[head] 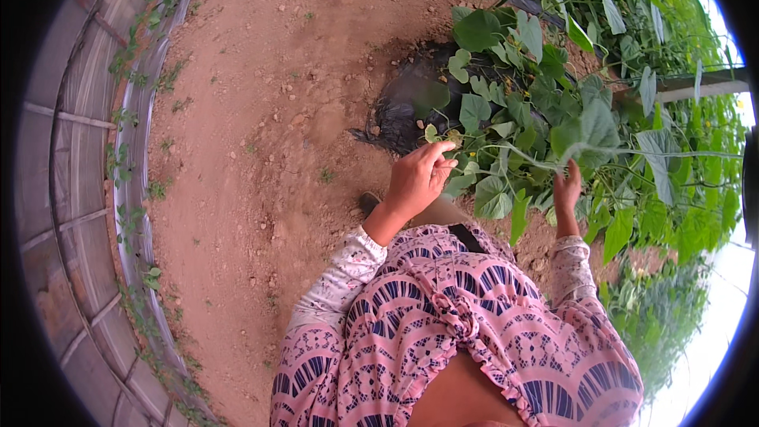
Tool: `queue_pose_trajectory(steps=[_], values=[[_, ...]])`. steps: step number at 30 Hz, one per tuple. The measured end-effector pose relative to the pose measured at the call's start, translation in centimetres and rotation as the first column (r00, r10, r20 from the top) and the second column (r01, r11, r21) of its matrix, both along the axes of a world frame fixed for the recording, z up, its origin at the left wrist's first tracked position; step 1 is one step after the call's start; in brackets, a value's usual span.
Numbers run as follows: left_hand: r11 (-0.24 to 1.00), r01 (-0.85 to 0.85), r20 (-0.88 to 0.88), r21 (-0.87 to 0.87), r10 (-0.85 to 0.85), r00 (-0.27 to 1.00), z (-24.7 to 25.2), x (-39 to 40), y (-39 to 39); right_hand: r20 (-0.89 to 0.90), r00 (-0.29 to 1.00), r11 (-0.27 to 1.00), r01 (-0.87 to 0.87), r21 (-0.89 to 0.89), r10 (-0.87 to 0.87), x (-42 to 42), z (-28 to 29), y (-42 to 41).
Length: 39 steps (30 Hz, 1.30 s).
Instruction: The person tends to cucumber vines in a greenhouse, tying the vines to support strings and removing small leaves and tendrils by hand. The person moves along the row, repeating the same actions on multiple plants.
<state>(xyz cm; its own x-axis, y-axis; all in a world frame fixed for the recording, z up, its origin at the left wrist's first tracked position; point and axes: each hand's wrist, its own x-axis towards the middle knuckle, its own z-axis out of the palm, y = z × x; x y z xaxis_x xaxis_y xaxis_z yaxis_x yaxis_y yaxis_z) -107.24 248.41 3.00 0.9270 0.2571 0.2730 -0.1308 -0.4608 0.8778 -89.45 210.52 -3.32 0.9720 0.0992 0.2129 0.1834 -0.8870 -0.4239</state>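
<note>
Cucumber-like vines with broad green leaves and small yellow flowers fill the space before me on the right. My left hand is at the near end of the row, its fingers bent beside a small yellowish leaf; whether it pinches anything is unclear. My right hand is raised among the leaves, its fingertips on a pale string. That string slants from the vine past my right fingers and runs off to the right. Blur softens the string and leaves around those fingertips.
Bare reddish soil spreads to the left. Black plastic film bunches at the row's end. A post crosses the foliage. Along the far left, a plastic-covered wall borders a film strip with small plants. A shoe shows below my left hand.
</note>
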Motion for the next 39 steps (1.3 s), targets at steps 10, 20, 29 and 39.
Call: queue_pose_trajectory(steps=[10,20,29,39], values=[[0.895,0.432,-0.454,0.111,-0.341,0.823,-3.1,-3.2,-0.6,-0.310,0.937,0.979,-0.115,0.165,0.162,-9.8,-4.2,8.9],[0.989,-0.075,-0.117,0.126,0.090,0.989,-4.4,0.4,2.7,-0.563,0.485,0.624,0.044,0.780,0.670,-11.5,1.0,29.3],[0.992,0.087,-0.334,0.090,-0.052,0.941,-8.3,6.5,9.6,-0.722,0.434,0.612,0.388,0.690,0.539,-7.3,-9.1,36.0],[0.898,0.390,-0.370,0.204,-0.298,0.880,-4.9,25.2,16.2,-0.659,0.684,0.596,0.398,0.697,0.313,8.0,-8.2,43.5]])
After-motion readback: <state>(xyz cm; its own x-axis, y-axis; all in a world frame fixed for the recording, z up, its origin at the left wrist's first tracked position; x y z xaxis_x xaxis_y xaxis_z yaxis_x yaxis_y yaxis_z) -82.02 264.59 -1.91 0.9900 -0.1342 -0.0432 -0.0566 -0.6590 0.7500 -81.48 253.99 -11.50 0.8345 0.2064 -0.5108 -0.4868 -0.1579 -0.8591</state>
